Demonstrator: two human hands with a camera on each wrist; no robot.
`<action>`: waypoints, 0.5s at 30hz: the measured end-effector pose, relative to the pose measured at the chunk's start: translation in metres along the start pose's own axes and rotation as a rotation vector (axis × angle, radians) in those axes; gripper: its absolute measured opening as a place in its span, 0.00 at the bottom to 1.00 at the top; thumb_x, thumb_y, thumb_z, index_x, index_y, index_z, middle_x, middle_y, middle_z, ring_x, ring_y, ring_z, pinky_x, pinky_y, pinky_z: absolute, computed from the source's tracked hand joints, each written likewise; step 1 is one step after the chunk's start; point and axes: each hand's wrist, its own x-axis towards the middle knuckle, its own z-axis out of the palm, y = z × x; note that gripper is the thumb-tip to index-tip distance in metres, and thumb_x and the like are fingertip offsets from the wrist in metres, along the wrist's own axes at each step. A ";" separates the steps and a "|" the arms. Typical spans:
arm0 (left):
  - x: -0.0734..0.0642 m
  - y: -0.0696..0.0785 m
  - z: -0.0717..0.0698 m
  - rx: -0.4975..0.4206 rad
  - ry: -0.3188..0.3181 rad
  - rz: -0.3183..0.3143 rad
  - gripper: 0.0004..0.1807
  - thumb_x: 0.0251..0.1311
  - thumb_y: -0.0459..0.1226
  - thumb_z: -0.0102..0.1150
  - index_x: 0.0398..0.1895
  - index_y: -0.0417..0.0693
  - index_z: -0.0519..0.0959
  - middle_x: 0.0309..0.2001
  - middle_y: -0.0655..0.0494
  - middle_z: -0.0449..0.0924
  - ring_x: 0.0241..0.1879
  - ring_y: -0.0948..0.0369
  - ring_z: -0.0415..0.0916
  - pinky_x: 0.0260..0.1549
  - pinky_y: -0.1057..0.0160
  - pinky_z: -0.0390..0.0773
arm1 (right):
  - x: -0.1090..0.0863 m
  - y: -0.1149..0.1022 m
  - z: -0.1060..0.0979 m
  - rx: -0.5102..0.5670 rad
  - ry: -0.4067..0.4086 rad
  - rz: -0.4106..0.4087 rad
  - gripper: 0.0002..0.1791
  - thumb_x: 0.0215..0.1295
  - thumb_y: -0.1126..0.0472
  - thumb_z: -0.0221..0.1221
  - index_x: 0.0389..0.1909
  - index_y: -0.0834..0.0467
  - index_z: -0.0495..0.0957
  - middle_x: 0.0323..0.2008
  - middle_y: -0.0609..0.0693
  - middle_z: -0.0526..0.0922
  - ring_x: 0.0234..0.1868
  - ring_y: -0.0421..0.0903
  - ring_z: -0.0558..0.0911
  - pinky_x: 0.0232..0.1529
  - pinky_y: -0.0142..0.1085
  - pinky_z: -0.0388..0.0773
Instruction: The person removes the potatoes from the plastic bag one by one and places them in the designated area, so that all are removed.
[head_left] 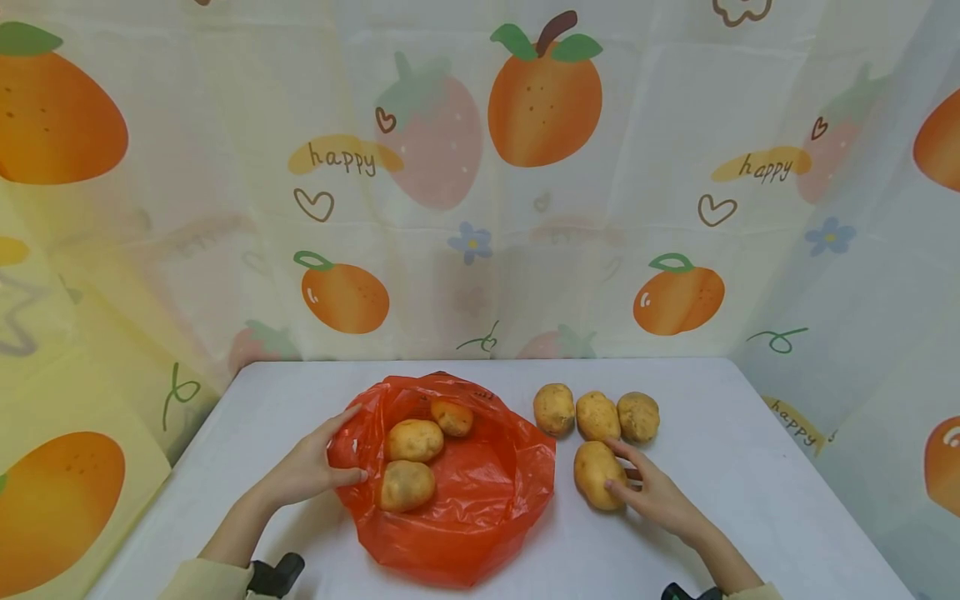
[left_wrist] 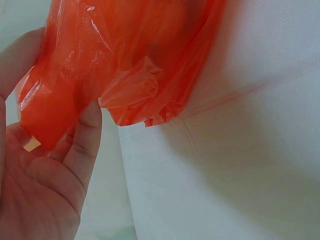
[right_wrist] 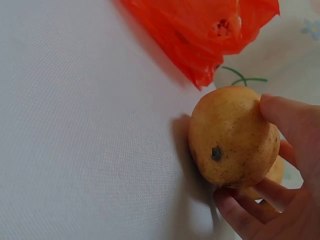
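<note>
A red plastic bag [head_left: 480, 546] stands with its mouth spread wide, left of the table's middle. Inside it, along the left wall, lie three potatoes [head_left: 407, 486]. My left hand [head_left: 322, 462] holds the bag's left side between thumb and fingers; the left wrist view has the thin red plastic [left_wrist: 65, 85] between them. To the right of the bag, my right hand [head_left: 660, 496] grips a potato [head_left: 596, 475] from its right side. In the right wrist view that potato [right_wrist: 232, 135] shows a dark spot; whether it touches the table cannot be told.
Three more potatoes [head_left: 597, 416] sit in a row just beyond the right hand, right of the bag. A white cloth covers the table [head_left: 750, 467]. Behind it hangs a fruit-print curtain [head_left: 540, 292], with similar sheets at both sides.
</note>
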 end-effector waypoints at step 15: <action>-0.001 0.000 -0.001 -0.008 -0.002 0.006 0.50 0.42 0.46 0.71 0.70 0.55 0.54 0.65 0.41 0.59 0.59 0.42 0.64 0.45 0.50 0.78 | 0.002 -0.001 0.001 -0.011 0.034 0.009 0.34 0.59 0.53 0.61 0.66 0.51 0.59 0.62 0.63 0.65 0.53 0.58 0.73 0.48 0.42 0.77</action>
